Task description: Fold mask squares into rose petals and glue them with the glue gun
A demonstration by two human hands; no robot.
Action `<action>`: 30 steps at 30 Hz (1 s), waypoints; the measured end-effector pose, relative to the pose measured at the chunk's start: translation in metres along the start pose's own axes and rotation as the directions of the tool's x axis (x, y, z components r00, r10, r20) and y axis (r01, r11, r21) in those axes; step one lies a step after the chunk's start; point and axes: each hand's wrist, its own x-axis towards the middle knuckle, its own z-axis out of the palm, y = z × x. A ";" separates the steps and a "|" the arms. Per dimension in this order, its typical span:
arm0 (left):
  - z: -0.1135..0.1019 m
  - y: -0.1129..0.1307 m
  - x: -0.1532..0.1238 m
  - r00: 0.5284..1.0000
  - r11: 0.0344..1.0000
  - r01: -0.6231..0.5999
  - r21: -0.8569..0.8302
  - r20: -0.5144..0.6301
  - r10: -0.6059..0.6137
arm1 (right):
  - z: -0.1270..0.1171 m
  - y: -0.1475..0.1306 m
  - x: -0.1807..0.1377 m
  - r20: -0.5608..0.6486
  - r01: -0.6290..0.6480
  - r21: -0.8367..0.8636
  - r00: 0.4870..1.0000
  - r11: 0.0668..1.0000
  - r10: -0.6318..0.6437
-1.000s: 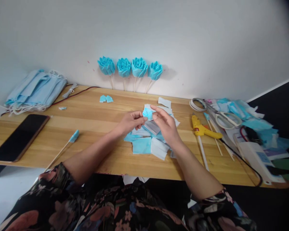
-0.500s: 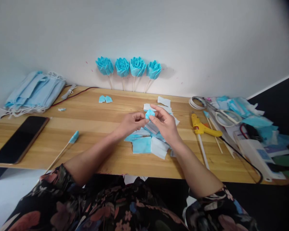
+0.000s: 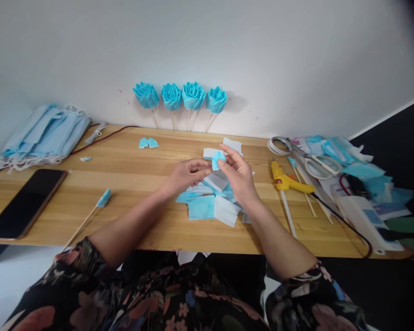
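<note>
A small folded blue fabric petal is pinched between the thumb and fingers of my right hand. Just to its left, my left hand is apart from the petal, thumb and fingers separated with nothing between them. Under both hands lies a loose pile of cut blue and white mask fabric pieces. Two folded blue petals lie side by side farther back on the wooden table. Left of my left forearm rests a wooden stick with a blue bud at its tip.
Several blue fabric roses on sticks lean against the wall. Stacked face masks and a phone are at left. On the right are a yellow glue gun, scissors, tape, a power strip and mask scraps.
My left hand has let go of the petal, which both hands were holding. My right hand has raised and turned it slightly. The view has shifted a little.
</note>
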 end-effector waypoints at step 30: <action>0.000 0.010 -0.004 0.977 0.982 -0.163 -0.098 -0.152 0.147 | -0.002 -0.005 -0.003 0.147 -0.031 0.024 0.989 0.999 0.027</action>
